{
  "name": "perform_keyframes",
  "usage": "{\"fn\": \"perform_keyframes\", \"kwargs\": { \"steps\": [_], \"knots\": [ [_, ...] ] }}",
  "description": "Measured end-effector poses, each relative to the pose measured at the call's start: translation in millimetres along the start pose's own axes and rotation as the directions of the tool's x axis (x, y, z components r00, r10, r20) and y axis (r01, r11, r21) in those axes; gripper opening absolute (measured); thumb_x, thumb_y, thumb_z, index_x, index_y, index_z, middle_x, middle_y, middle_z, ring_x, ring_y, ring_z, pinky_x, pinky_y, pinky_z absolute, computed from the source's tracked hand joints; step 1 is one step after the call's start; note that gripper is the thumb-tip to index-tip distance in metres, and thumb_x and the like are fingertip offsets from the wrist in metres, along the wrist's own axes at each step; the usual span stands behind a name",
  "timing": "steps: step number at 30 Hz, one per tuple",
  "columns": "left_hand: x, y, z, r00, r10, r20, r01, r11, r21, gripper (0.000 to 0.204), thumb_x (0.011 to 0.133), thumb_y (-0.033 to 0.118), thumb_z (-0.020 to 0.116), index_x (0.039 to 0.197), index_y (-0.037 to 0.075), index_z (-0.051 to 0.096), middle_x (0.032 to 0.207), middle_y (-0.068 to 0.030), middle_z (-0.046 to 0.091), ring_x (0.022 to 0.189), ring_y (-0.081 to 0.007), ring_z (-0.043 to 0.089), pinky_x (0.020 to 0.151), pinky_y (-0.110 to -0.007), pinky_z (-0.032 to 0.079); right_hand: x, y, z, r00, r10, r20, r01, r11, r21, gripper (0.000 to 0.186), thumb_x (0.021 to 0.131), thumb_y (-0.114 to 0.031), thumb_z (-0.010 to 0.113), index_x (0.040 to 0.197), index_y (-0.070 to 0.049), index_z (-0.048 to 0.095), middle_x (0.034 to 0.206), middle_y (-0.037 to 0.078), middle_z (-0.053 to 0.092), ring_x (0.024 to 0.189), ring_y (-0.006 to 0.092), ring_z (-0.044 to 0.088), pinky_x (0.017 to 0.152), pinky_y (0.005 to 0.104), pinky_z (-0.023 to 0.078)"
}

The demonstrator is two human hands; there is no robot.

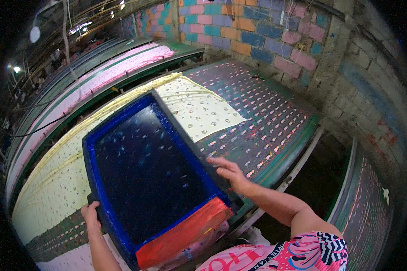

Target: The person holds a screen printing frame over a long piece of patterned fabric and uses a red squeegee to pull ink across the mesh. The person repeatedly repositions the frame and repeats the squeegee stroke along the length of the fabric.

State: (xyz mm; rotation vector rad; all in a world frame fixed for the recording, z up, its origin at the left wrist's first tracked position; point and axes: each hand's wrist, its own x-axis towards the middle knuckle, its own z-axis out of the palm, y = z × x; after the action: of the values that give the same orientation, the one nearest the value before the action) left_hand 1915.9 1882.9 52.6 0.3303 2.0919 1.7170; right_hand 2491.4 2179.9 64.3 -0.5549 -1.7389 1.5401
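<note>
The left forearm point(102, 246) rises from the lower edge, leaning slightly left, to the left hand point(91, 214), whose digits bend at the top; how far they curl is hard to tell at this angle. The right arm point(282, 205) bends at the elbow, its forearm slanting up and leftward to the right hand point(233, 175), fingers point(219, 161) extended leftward and slightly parted.

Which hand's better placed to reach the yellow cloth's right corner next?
Probably the right hand: it's at the right edge of the blue frame, nearer that corner; the left hand is at the opposite edge.
</note>
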Motion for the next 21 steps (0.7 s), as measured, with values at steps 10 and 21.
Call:
{"fn": "perform_keyframes", "kwargs": {
  "steps": [10,21],
  "knots": [
    [-131.2,26.3,309.5,1.0,0.03,0.01,-0.029,1.0,-0.007,0.03,0.085,0.0,0.079,0.113,-0.008,0.077,0.103,-0.0127,0.081,0.082,-0.0244,0.076,0.08,-0.038,0.061,13.8,29.7,-293.0,0.971,0.181,-0.155,-0.176,0.983,0.042,0.052,0.103,-0.026,0.072,0.152,-0.008,0.07,0.149,0.011,0.064,0.144,0.0259,0.058,0.125,0.0422,0.043],
    [-198.6,14.9,481.2,0.998,0.05,-0.042,-0.047,0.997,0.064,0.029,0.083,0.001,0.084,0.109,-0.008,0.078,0.098,-0.0125,0.081,0.08,-0.0211,0.075,0.076,-0.037,0.06,-25.7,77.0,-470.8,0.93,0.205,-0.306,-0.174,0.977,0.125,0.054,0.1,-0.025,0.068,0.148,0.0,0.071,0.151,0.011,0.071,0.144,0.0248,0.06,0.126,0.0388,0.038]
  ]
}}
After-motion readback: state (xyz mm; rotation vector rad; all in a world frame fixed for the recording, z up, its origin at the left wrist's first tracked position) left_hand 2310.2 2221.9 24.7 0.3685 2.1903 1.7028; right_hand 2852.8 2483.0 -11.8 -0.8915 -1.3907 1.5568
